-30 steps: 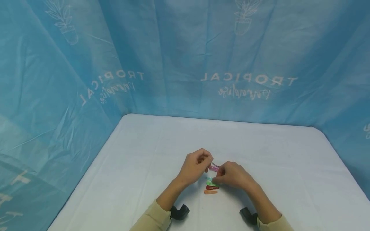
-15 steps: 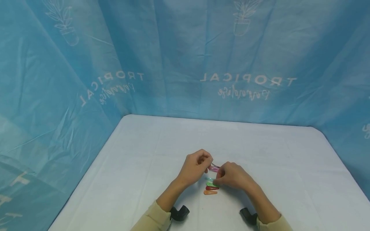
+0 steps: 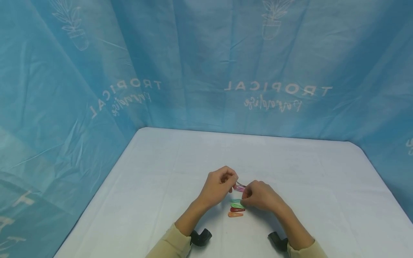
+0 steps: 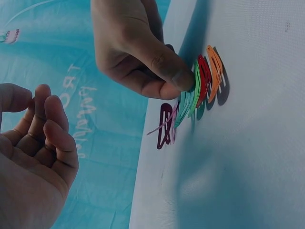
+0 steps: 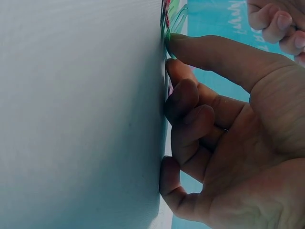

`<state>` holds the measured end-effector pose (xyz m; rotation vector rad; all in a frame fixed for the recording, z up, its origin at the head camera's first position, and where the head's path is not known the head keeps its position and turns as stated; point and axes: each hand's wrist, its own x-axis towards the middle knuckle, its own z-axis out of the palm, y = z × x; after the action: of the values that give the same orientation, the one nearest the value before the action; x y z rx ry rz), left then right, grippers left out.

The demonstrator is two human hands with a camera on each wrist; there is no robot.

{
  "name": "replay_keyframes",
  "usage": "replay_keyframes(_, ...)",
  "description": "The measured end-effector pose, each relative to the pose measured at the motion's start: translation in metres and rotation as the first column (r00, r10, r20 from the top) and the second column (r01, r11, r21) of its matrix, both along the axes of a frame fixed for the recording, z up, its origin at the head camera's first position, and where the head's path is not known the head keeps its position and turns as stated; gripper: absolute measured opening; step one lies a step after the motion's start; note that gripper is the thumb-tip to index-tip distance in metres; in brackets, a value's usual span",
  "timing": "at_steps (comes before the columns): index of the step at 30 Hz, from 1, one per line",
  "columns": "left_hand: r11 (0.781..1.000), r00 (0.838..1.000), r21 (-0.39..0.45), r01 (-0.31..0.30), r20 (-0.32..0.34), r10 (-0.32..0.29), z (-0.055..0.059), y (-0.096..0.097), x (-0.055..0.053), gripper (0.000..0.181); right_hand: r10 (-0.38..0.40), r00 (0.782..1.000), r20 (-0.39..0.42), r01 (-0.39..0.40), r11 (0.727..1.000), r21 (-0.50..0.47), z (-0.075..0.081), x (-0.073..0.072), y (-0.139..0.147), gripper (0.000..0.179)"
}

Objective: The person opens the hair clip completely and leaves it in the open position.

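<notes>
Several snap hair clips lie in a column on the white table. An orange hair clip [image 3: 235, 214] is nearest the body, then a red hair clip [image 4: 204, 78], a green hair clip [image 3: 237, 205] and a teal hair clip [image 4: 184, 109]. Farther off are a pink hair clip [image 3: 239, 188] and a maroon hair clip [image 4: 165, 125]. My right hand [image 3: 262, 195] pinches the end of the teal hair clip between thumb and index finger, its other fingers curled down at the tabletop. To the left, my left hand [image 3: 220, 183] hovers with loosely curled fingers, holding nothing.
The white table [image 3: 167, 165] spreads out around the clips. Blue printed curtains [image 3: 206, 64] hang along its back and sides. Black curved pieces, a left one [image 3: 201, 238] and a right one [image 3: 276, 240], stick out by the sleeves.
My right thumb has shifted slightly right, uncovering more of the teal and green hair clips, and the teal one now lies closer in line above the green. The left hand stays put.
</notes>
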<state>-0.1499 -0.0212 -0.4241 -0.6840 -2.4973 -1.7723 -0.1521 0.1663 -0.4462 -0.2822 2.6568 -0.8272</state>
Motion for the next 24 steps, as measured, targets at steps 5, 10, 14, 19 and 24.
replay_keyframes(5,1.000,1.000,0.005,0.000,-0.003,0.000,-0.001,-0.001,0.000,0.012,0.024,1.000,-0.007,-0.024,0.999,-0.023,-0.002,-0.002,0.002,0.013)
replay_keyframes(10,1.000,1.000,0.003,-0.001,-0.003,0.001,0.000,-0.001,0.000,0.011,0.038,0.999,0.008,-0.038,0.998,-0.057,-0.003,-0.003,0.004,0.012)
replay_keyframes(14,1.000,1.000,0.005,-0.001,-0.006,0.001,0.002,-0.001,0.000,0.012,0.047,0.999,0.023,-0.045,0.995,-0.094,-0.001,-0.003,0.007,0.011)
replay_keyframes(19,1.000,1.000,0.004,-0.002,-0.002,0.002,0.003,-0.001,0.000,0.014,0.057,0.998,0.032,-0.053,0.992,-0.113,-0.002,-0.005,0.012,0.008)
replay_keyframes(24,1.000,1.000,0.005,-0.010,0.009,0.010,0.003,-0.001,0.000,0.015,0.071,0.997,0.042,-0.065,0.988,-0.140,0.001,-0.006,0.015,0.006)
